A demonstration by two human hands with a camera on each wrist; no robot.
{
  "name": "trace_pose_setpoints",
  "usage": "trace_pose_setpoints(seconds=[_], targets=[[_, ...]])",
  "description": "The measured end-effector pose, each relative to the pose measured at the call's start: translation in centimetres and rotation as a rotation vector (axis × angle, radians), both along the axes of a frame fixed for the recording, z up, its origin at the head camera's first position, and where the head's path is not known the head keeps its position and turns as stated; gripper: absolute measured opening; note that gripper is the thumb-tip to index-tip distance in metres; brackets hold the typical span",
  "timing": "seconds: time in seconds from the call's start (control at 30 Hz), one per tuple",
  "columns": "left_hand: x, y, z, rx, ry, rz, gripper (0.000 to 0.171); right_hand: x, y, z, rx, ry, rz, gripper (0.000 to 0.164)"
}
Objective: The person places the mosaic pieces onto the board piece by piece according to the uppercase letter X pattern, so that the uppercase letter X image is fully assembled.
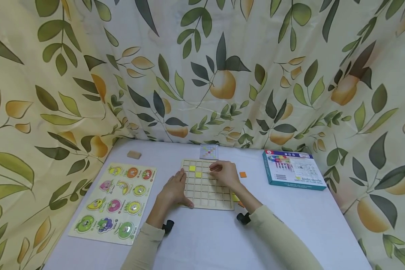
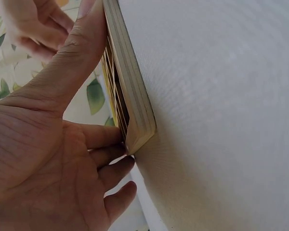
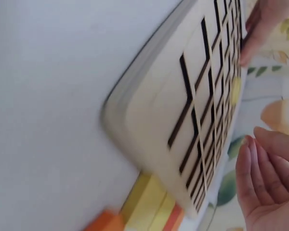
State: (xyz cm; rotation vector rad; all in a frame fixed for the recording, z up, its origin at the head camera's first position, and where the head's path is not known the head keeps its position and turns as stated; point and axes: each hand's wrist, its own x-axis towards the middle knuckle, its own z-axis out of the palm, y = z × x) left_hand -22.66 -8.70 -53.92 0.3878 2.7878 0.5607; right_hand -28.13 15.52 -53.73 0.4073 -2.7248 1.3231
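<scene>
A wooden grid board [image 1: 206, 193] lies in front of me, with yellow square tiles [image 1: 192, 168] in two of its upper-left cells. My left hand [image 1: 173, 189] rests at its near-left corner; in the left wrist view the thumb lies along the board edge [image 2: 135, 91], the loosely extended fingers around the corner. Over the board's upper right is my right hand [image 1: 226, 174], thumb and index fingertips brought close together. I cannot tell whether those fingertips [image 3: 248, 140] pinch a tile. Loose yellow pieces [image 3: 144, 204] and an orange piece [image 3: 106, 222] lie by the board's right side.
Behind the board is a small patterned card [image 1: 209, 152]. An orange tile [image 1: 243, 174] lies right of it. A fruit puzzle board [image 1: 116, 202] occupies the left, with a wooden block [image 1: 134, 154] beyond. A blue-and-white box [image 1: 293, 170] sits at the right; patterned curtains [image 1: 202, 75] surround the table.
</scene>
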Motion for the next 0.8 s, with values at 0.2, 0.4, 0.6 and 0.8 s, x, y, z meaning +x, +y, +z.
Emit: trace_pose_setpoints(seconds=[0.2, 0.4, 0.6, 0.8], targets=[[0.0, 0.1, 0.0, 0.004, -0.004, -0.002, 0.142, 1.4, 2.8, 0.6, 0.024, -0.005, -0.052, 0.019], [-0.2, 0.0, -0.5, -0.011, 0.002, -0.001, 0.141, 2.7, 5.0, 0.9, 0.078, -0.055, -0.094, 0.019], [-0.4, 0.0, -0.6, -0.011, -0.004, -0.009, 0.140, 3.7, 7.0, 0.6, 0.152, -0.106, -0.140, 0.017], [-0.3, 0.0, -0.5, -0.003, 0.003, -0.012, 0.141, 4.5, 8.2, -0.3, 0.225, -0.169, -0.159, 0.021]])
